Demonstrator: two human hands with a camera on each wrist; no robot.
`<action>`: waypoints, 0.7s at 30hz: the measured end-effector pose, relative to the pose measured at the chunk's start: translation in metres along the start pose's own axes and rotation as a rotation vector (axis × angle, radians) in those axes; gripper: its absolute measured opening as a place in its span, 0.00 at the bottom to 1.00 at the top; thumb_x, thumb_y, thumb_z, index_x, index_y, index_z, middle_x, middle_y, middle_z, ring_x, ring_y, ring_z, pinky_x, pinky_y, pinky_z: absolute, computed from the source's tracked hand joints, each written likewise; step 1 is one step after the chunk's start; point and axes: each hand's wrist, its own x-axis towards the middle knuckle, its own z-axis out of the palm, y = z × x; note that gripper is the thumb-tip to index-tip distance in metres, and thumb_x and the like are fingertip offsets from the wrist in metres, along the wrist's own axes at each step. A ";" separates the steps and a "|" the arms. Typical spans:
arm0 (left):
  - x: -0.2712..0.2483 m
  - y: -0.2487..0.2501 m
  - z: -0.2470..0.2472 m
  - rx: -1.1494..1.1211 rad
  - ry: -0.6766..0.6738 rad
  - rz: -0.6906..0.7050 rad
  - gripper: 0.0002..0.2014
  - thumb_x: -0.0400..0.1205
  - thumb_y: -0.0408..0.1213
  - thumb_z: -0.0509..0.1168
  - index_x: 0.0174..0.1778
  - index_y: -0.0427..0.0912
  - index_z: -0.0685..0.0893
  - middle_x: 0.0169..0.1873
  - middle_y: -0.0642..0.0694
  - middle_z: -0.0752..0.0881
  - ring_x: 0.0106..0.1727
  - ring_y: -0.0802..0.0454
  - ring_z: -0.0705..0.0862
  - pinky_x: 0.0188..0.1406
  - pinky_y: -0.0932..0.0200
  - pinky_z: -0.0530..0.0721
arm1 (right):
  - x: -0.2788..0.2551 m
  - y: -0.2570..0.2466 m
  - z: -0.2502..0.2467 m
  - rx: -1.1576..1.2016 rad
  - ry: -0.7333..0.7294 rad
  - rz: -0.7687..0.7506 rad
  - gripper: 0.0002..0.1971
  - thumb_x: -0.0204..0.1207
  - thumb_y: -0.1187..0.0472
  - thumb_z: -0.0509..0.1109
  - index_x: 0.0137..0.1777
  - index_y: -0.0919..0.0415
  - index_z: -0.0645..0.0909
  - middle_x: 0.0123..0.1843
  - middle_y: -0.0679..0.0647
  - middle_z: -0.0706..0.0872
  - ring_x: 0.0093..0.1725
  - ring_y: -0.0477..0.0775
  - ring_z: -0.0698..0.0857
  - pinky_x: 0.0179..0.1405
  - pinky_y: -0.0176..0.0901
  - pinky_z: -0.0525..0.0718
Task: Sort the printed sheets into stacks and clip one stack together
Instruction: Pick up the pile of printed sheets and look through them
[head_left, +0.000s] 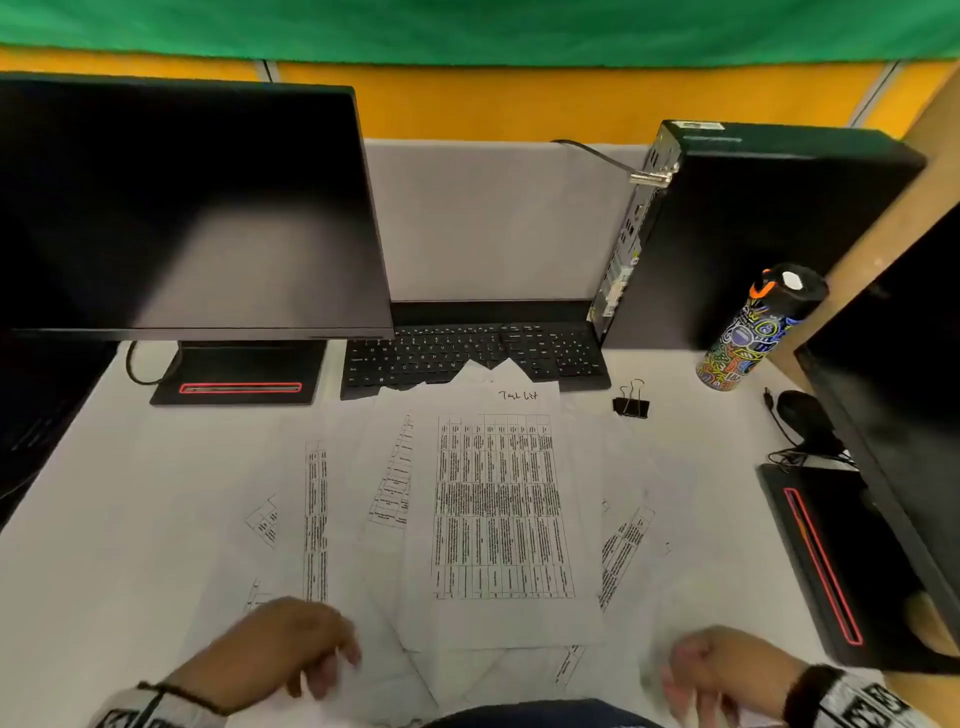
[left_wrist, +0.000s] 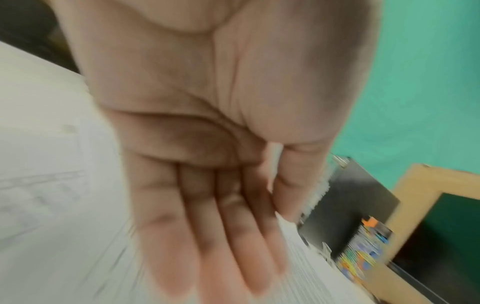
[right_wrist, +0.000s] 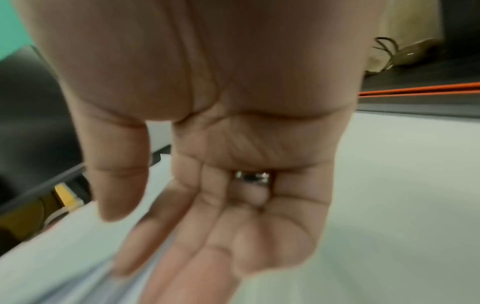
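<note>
Several printed sheets (head_left: 498, 509) lie fanned and overlapping across the white desk; the top one carries a dense table and a handwritten title. A black binder clip (head_left: 630, 406) sits on the desk beyond their right corner. My left hand (head_left: 311, 660) hovers over the near left sheets with loose, straight fingers (left_wrist: 207, 246), holding nothing. My right hand (head_left: 696, 675) hangs at the near right edge of the sheets with relaxed fingers (right_wrist: 202, 236) and an empty palm, a ring on one finger.
A monitor (head_left: 182, 208) stands at the back left, with a black keyboard (head_left: 467, 358) behind the sheets. A computer tower (head_left: 753, 234) and a patterned bottle (head_left: 748, 332) are at the back right. A mouse (head_left: 802, 415) and a second monitor's base (head_left: 831, 561) line the right side.
</note>
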 end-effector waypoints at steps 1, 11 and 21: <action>0.017 0.013 -0.014 -0.049 0.080 0.051 0.07 0.77 0.39 0.67 0.40 0.50 0.91 0.30 0.47 0.90 0.33 0.57 0.86 0.35 0.59 0.83 | 0.011 -0.013 -0.005 0.038 0.041 -0.041 0.09 0.77 0.63 0.68 0.37 0.54 0.87 0.38 0.59 0.92 0.26 0.43 0.84 0.22 0.34 0.74; 0.097 0.057 -0.040 -0.328 0.628 -0.194 0.17 0.77 0.37 0.68 0.62 0.42 0.79 0.45 0.45 0.84 0.41 0.45 0.83 0.49 0.54 0.81 | 0.097 -0.091 -0.029 0.515 0.539 0.078 0.15 0.73 0.61 0.72 0.60 0.61 0.82 0.51 0.62 0.89 0.50 0.63 0.87 0.54 0.55 0.87; 0.106 0.069 -0.018 -0.199 0.642 -0.200 0.25 0.76 0.40 0.72 0.66 0.32 0.79 0.65 0.37 0.82 0.49 0.46 0.80 0.46 0.60 0.71 | 0.099 -0.111 -0.020 0.267 0.591 0.085 0.14 0.79 0.59 0.66 0.61 0.64 0.82 0.61 0.59 0.87 0.61 0.59 0.83 0.58 0.39 0.77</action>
